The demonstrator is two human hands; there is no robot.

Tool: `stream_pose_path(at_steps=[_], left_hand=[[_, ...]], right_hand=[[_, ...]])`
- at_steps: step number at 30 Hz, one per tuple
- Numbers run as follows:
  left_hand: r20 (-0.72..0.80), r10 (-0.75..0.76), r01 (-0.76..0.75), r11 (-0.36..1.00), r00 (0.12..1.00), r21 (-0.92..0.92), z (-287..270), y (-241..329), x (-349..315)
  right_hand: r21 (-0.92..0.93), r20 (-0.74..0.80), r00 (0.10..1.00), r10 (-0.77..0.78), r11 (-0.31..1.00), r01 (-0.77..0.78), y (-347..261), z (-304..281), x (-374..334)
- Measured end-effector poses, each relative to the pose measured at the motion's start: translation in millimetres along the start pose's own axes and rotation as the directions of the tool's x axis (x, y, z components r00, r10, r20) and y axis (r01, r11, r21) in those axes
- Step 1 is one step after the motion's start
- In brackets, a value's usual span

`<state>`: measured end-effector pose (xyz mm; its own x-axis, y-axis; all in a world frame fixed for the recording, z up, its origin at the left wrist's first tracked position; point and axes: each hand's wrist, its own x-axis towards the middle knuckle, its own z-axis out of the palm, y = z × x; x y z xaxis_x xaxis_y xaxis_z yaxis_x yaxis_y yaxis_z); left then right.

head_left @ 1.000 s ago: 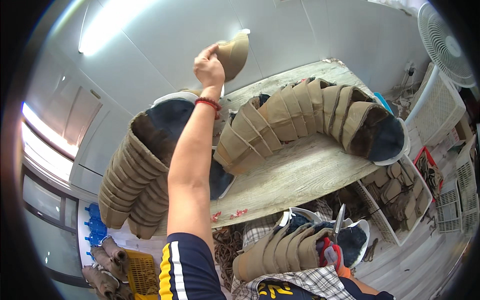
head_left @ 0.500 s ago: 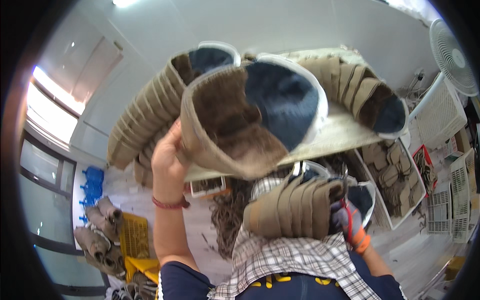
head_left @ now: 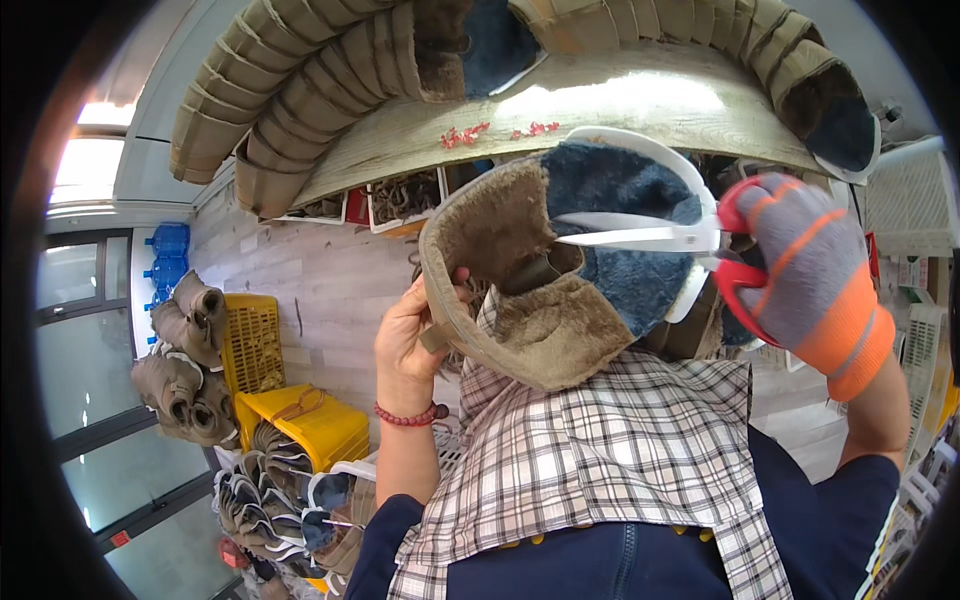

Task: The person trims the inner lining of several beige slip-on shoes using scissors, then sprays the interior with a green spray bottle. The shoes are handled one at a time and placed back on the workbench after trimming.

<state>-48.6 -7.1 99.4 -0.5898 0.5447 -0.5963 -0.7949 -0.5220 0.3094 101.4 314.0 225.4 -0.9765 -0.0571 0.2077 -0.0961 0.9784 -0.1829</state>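
Observation:
A tan shoe upper (head_left: 470,225), lined with brown and dark blue fleece and edged with white material, is held up in front of my chest. My bare left hand (head_left: 405,335) grips its left rim, with the thumb inside. In a grey and orange glove, my right hand (head_left: 815,275) is closed round the red handles of a pair of scissors (head_left: 635,238). Their blades reach over the blue lining toward the brown fleece, near a small flap in the middle. More uppers (head_left: 685,335) show partly behind the held one, mostly hidden.
Beyond my hands, a pale worktable (head_left: 400,150) carries long rows of nested uppers (head_left: 330,125) and red scraps (head_left: 465,134). Yellow crates (head_left: 252,340), finished-looking boots (head_left: 185,390) and piled uppers (head_left: 265,500) stand at left. White plastic crates (head_left: 908,210) are at right.
The scissors have come up from beside the stack at my lap to the held upper. That upper has moved nearer my chest. My view has tilted downward.

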Motion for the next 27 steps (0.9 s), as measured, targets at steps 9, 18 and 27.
stream_pose_path(at_steps=[9,18,27], left_hand=[[0.248,0.022,-0.019,1.0,0.968,-0.013,-7,-4,-5],[0.088,-0.007,0.019,0.991,0.996,-0.13,-22,-14,5],[0.138,-0.078,0.104,0.976,0.987,-0.19,-45,-19,22]], right_hand=[[-0.106,0.304,0.934,-0.189,0.967,0.23,-26,40,40],[-0.164,0.531,0.847,-0.015,0.979,0.12,-38,38,51],[-0.083,0.506,0.862,-0.026,0.994,0.078,-29,56,44]])
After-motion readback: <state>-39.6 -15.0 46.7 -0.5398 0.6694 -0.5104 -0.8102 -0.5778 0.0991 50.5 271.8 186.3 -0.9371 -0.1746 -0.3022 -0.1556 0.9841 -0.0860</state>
